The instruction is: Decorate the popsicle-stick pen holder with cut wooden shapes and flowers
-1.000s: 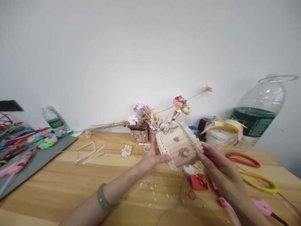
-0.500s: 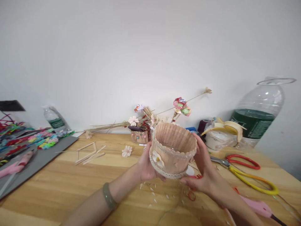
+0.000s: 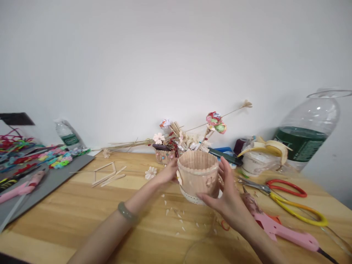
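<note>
My two hands hold a round pot (image 3: 196,179) faced with wooden craft sticks. It has a scalloped rim, lace trim round its base and a pale flower at its left edge. My left hand (image 3: 168,171) is at the pot's far left side, its fingertips hidden behind it. My right hand (image 3: 227,192) curves round the right side, thumb on the front near the base and fingers up along the wall. The pot is nearly upright; whether its base touches the table I cannot tell.
A pink glue gun (image 3: 286,231) and scissors (image 3: 275,189) lie to the right. Behind stand a smaller decorated pot (image 3: 164,157) with dried stems, a banana peel (image 3: 272,147) and a large bottle (image 3: 305,135). Loose craft sticks (image 3: 108,176), a white flower (image 3: 150,173) and scattered petals lie left and front.
The pot has come down and turned, so its pale flower has shifted from the front to the left edge. My left hand has moved farther back along its side, and my right thumb onto its front.
</note>
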Tool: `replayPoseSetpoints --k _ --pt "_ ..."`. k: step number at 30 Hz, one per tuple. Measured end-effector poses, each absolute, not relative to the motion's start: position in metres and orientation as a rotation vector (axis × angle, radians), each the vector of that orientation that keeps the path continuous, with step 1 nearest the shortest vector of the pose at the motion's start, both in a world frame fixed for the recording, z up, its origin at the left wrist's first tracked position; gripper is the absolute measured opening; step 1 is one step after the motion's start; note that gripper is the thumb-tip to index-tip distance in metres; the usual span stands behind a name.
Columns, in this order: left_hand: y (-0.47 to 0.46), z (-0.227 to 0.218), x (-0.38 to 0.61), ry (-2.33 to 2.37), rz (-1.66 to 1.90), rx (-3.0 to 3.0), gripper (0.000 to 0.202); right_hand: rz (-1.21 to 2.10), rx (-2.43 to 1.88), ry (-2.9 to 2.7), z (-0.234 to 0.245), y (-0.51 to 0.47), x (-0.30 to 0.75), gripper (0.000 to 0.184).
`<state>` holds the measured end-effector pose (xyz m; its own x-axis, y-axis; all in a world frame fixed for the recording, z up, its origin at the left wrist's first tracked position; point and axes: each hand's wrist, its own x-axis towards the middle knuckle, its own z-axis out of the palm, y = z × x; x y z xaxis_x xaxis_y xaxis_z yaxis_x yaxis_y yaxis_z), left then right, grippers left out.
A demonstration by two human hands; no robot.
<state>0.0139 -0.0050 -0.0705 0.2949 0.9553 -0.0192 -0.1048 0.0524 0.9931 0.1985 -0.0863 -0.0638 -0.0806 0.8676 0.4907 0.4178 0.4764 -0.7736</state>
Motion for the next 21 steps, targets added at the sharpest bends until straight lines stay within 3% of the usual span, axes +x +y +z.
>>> replayPoseSetpoints --k 7,21 --pt "0.008 -0.059 -0.003 1.158 1.090 1.317 0.026 0.233 -1.146 -1.779 -0.099 -0.071 0.182 0.090" --pt "0.009 -0.056 -0.006 1.076 1.011 1.471 0.025 0.315 -1.325 -1.736 -0.115 -0.074 0.195 0.095"
